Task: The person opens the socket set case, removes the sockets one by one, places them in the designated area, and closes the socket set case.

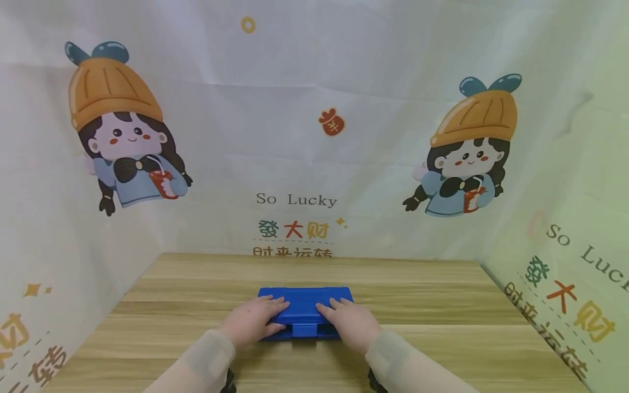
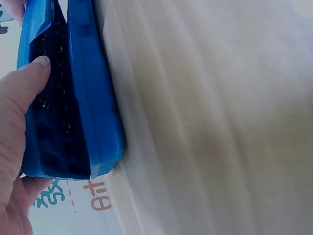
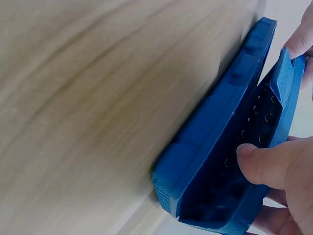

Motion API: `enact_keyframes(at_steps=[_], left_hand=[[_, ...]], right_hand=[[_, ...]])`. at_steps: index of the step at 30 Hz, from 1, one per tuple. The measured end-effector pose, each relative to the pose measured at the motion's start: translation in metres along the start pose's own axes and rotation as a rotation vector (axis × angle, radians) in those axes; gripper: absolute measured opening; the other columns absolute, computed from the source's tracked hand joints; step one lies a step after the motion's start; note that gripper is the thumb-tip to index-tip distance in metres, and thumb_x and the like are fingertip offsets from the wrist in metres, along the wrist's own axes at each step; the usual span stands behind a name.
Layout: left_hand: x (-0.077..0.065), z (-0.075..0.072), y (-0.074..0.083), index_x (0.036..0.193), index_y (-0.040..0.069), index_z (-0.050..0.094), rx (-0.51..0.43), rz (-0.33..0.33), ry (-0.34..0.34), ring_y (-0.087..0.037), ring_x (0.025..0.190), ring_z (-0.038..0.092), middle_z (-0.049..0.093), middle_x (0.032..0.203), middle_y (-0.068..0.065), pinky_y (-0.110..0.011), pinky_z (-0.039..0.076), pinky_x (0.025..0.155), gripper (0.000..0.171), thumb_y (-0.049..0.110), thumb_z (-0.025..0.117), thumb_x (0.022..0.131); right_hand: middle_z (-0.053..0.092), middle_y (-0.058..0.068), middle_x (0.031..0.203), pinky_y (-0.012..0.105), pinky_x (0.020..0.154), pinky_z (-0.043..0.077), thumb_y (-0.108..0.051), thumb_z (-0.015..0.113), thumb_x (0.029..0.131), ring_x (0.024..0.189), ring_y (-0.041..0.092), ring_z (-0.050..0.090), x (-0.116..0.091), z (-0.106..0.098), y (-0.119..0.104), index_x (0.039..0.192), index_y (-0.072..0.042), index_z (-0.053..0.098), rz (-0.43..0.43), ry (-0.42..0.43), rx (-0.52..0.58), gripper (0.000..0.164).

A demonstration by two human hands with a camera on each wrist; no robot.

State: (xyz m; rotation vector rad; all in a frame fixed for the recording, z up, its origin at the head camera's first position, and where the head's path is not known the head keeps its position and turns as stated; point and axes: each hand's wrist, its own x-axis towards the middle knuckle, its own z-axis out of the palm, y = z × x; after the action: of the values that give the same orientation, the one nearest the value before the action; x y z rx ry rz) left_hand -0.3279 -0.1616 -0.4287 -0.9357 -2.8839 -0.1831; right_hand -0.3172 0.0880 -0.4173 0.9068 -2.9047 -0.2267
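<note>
A blue plastic case (image 1: 303, 303) lies on the wooden table in front of me, its lid raised a little along the near side. My left hand (image 1: 253, 321) holds the lid's left end, fingers spread over the top and thumb tucked under the edge. At the other end, my right hand (image 1: 354, 324) grips the lid the same way. A front latch (image 1: 304, 329) hangs from the lid between the hands. Through the gap, the right wrist view shows rows of small round shiny ends inside the dark case; their kind is hidden.
The wooden table (image 1: 196, 284) extends around the case on every side. Pale printed cloth (image 1: 304, 65) with cartoon figures and lettering hangs behind the table and along both sides.
</note>
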Motion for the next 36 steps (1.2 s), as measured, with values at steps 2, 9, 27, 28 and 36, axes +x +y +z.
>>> enact_keyframes(at_steps=[2,9,27,28,36], left_hand=[[-0.003,0.002,0.001,0.135,0.008,0.056,-0.030,-0.013,0.003,-0.035,0.128,0.048,0.054,0.138,-0.010,-0.050,0.038,0.103,0.054,0.038,0.064,0.092],[-0.021,0.001,0.015,0.142,0.009,0.048,-0.079,-0.014,0.107,-0.031,0.132,0.042,0.047,0.144,-0.008,-0.052,0.033,0.106,0.062,0.040,0.066,0.090],[-0.064,0.021,0.031,0.148,0.003,0.036,-0.129,-0.013,-0.206,-0.044,0.139,0.026,0.029,0.153,-0.023,-0.059,0.026,0.107,0.090,0.070,0.046,0.088],[-0.064,0.023,0.031,0.148,0.002,0.036,-0.125,-0.012,-0.200,-0.043,0.139,0.026,0.029,0.153,-0.023,-0.059,0.026,0.108,0.092,0.070,0.045,0.088],[-0.065,0.030,0.028,0.150,0.003,0.030,-0.096,-0.012,-0.200,-0.037,0.142,0.022,0.023,0.156,-0.017,-0.056,0.022,0.110,0.093,0.072,0.041,0.088]], right_hand=[[0.057,0.007,0.135,0.039,0.092,0.050,-0.004,0.061,0.092,0.121,0.028,0.056,-0.001,-0.001,-0.001,0.140,-0.025,0.052,-0.011,0.000,-0.006,0.053],[0.058,0.008,0.134,0.039,0.093,0.049,-0.003,0.061,0.092,0.119,0.028,0.057,-0.002,-0.002,-0.001,0.138,-0.022,0.054,-0.024,0.020,0.013,0.051],[0.063,0.010,0.127,0.037,0.092,0.050,-0.006,0.063,0.092,0.115,0.025,0.061,0.000,-0.010,0.012,0.134,-0.015,0.059,-0.111,0.092,0.089,0.043],[0.063,0.011,0.127,0.037,0.091,0.050,-0.005,0.063,0.092,0.114,0.025,0.061,0.000,-0.011,0.012,0.133,-0.014,0.059,-0.117,0.094,0.094,0.043],[0.059,0.005,0.133,0.033,0.089,0.051,0.000,0.058,0.094,0.114,0.016,0.061,0.007,-0.018,0.024,0.138,-0.015,0.054,-0.125,0.021,0.152,0.047]])
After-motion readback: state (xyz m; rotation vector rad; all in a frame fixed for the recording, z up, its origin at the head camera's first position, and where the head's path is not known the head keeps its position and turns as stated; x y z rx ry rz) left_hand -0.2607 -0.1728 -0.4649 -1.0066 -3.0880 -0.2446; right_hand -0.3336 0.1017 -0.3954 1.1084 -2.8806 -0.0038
